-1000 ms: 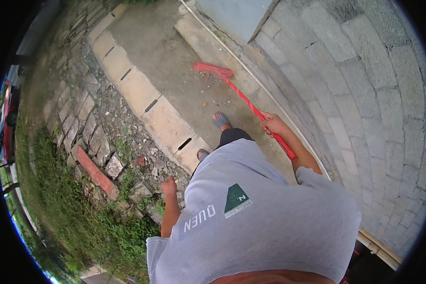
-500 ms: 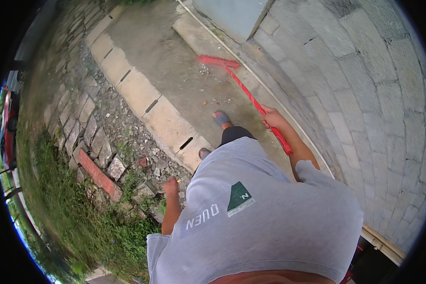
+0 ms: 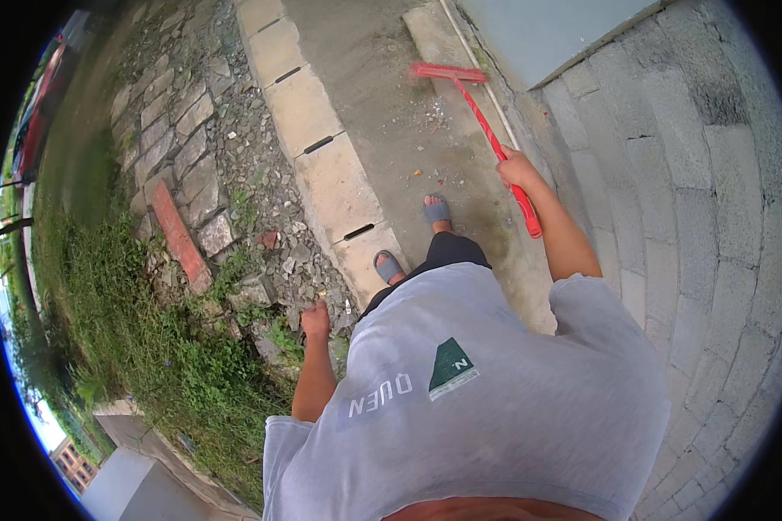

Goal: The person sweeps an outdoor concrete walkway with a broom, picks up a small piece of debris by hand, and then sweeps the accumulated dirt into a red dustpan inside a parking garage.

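My right hand [image 3: 518, 169] is wrapped round the upper handle of a red broom [image 3: 488, 132] with a spiral-striped stick. The handle's red end sticks out behind my hand. Ahead, the broom's wide bristle head rests on the concrete beside a white pipe. Small pale litter [image 3: 439, 108] lies scattered just below the bristles. At my left side, over the rubble, hangs my left hand [image 3: 316, 319] with its fingers curled closed. A tiny pale-yellow thing shows at its fingertips, too small to name.
Slotted pale slabs [image 3: 339, 178] run along the concrete walkway [image 3: 365, 78]. A grey block wall [image 3: 669, 217] rises on the right, with a white pipe [image 3: 500, 113] along its foot. Broken stones, a reddish plank [image 3: 180, 236] and weeds [image 3: 148, 347] lie left. Both feet wear grey slippers.
My view has turned, so the walkway and slabs appear shifted right. The broom head sits farther up and right in view, its handle more upright. Both slippers show more fully.
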A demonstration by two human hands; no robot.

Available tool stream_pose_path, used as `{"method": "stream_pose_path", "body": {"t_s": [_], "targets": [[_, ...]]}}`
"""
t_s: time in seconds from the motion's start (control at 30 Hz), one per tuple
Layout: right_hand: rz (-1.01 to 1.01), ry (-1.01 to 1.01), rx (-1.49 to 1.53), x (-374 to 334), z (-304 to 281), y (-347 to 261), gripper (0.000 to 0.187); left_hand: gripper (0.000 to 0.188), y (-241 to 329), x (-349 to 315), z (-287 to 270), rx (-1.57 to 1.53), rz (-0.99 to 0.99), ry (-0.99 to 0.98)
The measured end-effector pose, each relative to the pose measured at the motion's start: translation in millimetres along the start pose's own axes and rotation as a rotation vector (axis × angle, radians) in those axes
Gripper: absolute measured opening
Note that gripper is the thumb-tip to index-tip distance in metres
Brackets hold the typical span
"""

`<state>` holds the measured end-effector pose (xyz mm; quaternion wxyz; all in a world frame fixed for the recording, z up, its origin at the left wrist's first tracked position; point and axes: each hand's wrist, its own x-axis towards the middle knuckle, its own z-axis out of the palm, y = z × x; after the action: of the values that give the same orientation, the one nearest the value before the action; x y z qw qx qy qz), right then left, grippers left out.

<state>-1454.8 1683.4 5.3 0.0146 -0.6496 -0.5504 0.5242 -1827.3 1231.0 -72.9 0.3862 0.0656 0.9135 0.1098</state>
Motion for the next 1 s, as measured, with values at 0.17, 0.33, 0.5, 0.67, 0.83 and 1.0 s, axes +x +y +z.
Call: {"method": "stream_pose_path", "body": {"t_s": [0.17,0.33,0.5,0.67,0.83,1.0], "targets": [[0.03,-0.038,-0.131,84,61,26,0.069,0.045,-42,-27,4,-0.137,-0.024,0.068],[0.137,-0.234,0.009,-25,92,20,0.078,0.044,-83,-45,27,-0.261,-0.195,-0.026],[0.247,-0.385,0.294,-73,8,-38,0.077,0.045,-129,-47,47,-0.115,-0.179,-0.1],[0.06,-0.225,0.034,15,41,-70,0.066,0.043,-122,-61,30,-0.305,-0.254,0.086],[0.025,-0.091,0.049,116,127,-59,0.039,0.042,-136,-67,20,-0.317,-0.235,0.169],[-0.018,-0.267,-0.049,18,203,-11,0.073,0.04,-159,-81,55,-0.304,-0.304,0.109]]}}
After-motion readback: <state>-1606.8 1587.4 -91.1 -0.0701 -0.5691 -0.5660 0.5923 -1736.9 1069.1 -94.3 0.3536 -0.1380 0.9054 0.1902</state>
